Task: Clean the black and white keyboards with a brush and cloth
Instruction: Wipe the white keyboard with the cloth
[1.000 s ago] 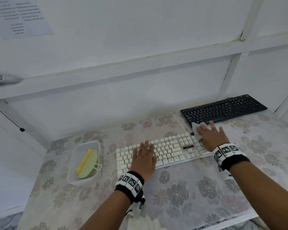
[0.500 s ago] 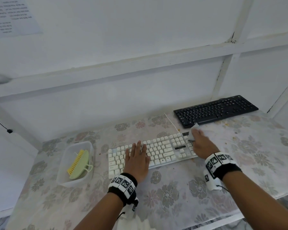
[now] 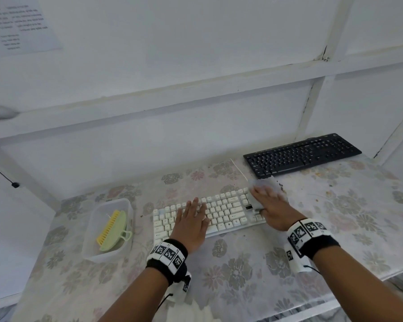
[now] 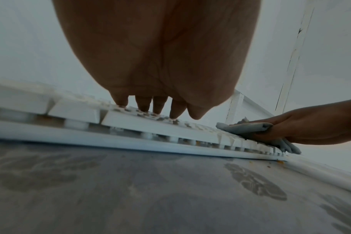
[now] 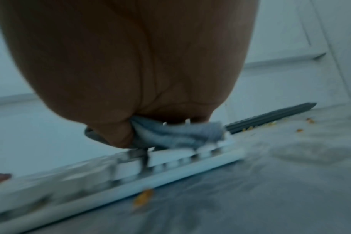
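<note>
A clear plastic rectangular tub [image 3: 96, 247] sits on the floral-patterned plastic tablecloth [image 3: 242, 275]. Orange crumbs [image 5: 143, 197] lie scattered on that tablecloth. On the white panelled wall [image 3: 196, 54] behind the tub hangs a printed paper sheet [image 3: 19, 24].

Floral-clothed table [image 3: 242, 275]: white keyboard [image 3: 221, 211], black keyboard [image 3: 300, 154], clear tub [image 3: 96, 228], seemingly orange crumbs [image 3: 318, 174].
</note>
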